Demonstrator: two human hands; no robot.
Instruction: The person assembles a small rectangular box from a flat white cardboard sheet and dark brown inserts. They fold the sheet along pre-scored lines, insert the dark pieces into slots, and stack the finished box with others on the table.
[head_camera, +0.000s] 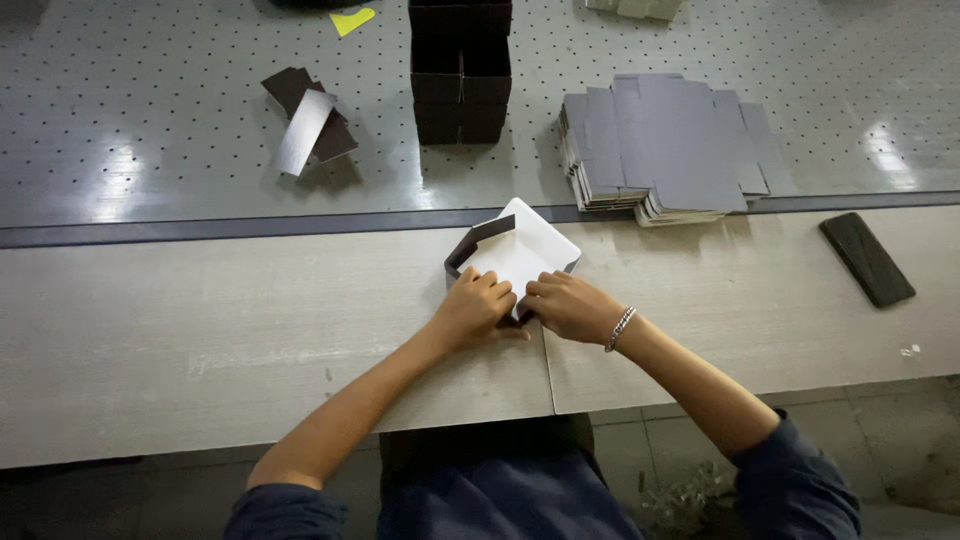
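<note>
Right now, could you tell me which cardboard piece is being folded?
The white-faced cardboard piece under both hands; the grey stack and the loose strips lie untouched.

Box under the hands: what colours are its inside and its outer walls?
The box is white inside with dark brown outer walls; head view.

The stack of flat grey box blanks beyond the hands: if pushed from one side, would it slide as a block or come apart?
The stack of flat box blanks would probably shear rather than slide whole: its sheets lie loose and already fan out unevenly at the edges. Each blank looks thin, so likely light and bendy along its creases. The glossy perforated table suggests little grip underneath.
</note>
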